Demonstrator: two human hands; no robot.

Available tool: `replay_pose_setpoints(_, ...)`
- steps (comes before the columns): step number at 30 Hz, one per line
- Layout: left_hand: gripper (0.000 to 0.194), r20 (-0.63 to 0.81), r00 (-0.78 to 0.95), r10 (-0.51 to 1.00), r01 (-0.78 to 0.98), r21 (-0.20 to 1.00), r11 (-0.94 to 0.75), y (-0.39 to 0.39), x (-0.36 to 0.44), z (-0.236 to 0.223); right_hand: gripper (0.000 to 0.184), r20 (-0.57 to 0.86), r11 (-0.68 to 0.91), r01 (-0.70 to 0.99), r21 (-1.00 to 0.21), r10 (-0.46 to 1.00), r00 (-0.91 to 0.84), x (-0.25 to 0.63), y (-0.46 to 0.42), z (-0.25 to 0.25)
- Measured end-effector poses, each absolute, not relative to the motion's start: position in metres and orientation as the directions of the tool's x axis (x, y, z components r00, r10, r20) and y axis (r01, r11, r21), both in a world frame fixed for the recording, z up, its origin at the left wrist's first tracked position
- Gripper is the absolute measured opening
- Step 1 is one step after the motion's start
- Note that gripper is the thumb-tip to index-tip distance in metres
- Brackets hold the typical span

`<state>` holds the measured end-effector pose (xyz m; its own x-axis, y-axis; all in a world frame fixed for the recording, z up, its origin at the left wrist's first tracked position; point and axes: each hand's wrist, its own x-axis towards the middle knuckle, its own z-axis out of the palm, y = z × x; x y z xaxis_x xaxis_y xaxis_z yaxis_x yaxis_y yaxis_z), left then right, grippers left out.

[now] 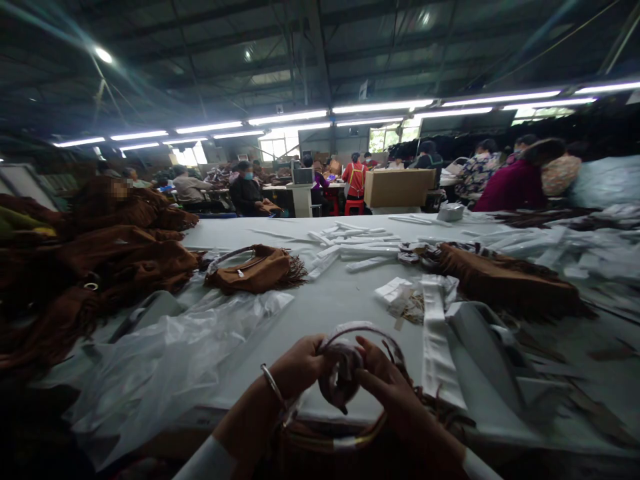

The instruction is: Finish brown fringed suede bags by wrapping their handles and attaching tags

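Observation:
My left hand [300, 370] and my right hand [393, 393] are both closed on a coiled bag strap [343, 377] at the near edge of the white table [310, 300]. The strap's loop arcs over my fingers and curves down below my wrists. A bracelet sits on my left wrist. A brown fringed bag lies low between my forearms, mostly hidden. Another brown fringed bag [257, 270] rests on the table beyond my left hand.
A heap of brown bags [100, 267] fills the left side. Clear plastic wrapping [170, 353] spreads at near left. White strips [350, 250] and a brown fringed piece [505, 280] lie at right. A cardboard box [399, 188] and several seated people are at the far end.

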<state>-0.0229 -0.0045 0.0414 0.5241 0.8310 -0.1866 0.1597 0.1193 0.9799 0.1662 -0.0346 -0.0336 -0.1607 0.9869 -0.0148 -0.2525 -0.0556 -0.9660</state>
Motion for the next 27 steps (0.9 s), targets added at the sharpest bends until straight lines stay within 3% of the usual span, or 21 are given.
replay_pose_setpoints(5,0.039,-0.174,0.439,0.882,0.201,0.975,0.092,-0.008,-0.012,0.043,0.078,0.174,0.192,0.181,-0.965,0.979,-0.109,0.157,-0.035,-0.026)
replay_pose_setpoints(10,0.037,-0.15,0.373,0.916,0.272,0.961,0.046,-0.008,-0.01,0.037,0.066,0.212,0.212,0.301,-0.93,0.977,-0.031,0.145,-0.03,-0.031)
replay_pose_setpoints(13,0.034,-0.146,0.343,0.928,0.306,0.951,0.036,-0.009,-0.008,0.038,0.07,0.189,0.176,0.375,-0.91,0.982,-0.004,0.142,-0.03,-0.03)
replay_pose_setpoints(17,0.035,-0.188,0.356,0.915,0.304,0.95,0.077,-0.01,-0.005,0.038,0.059,0.09,0.075,0.242,-0.967,0.995,0.049,0.142,-0.025,-0.025)
replay_pose_setpoints(22,0.028,-0.114,0.364,0.925,0.334,0.943,-0.015,-0.007,-0.006,0.034,0.039,-0.003,-0.007,-0.054,-0.999,0.997,-0.071,0.145,-0.022,-0.021)
replay_pose_setpoints(25,0.026,-0.094,0.388,0.917,0.371,0.926,-0.062,-0.008,-0.007,0.034,0.037,0.021,0.023,0.032,-0.999,0.998,-0.055,0.148,-0.028,-0.022)
replay_pose_setpoints(27,0.028,-0.092,0.429,0.899,0.408,0.907,-0.102,-0.009,-0.008,0.036,0.037,0.13,0.132,0.179,-0.975,0.991,-0.027,0.151,-0.031,-0.026)
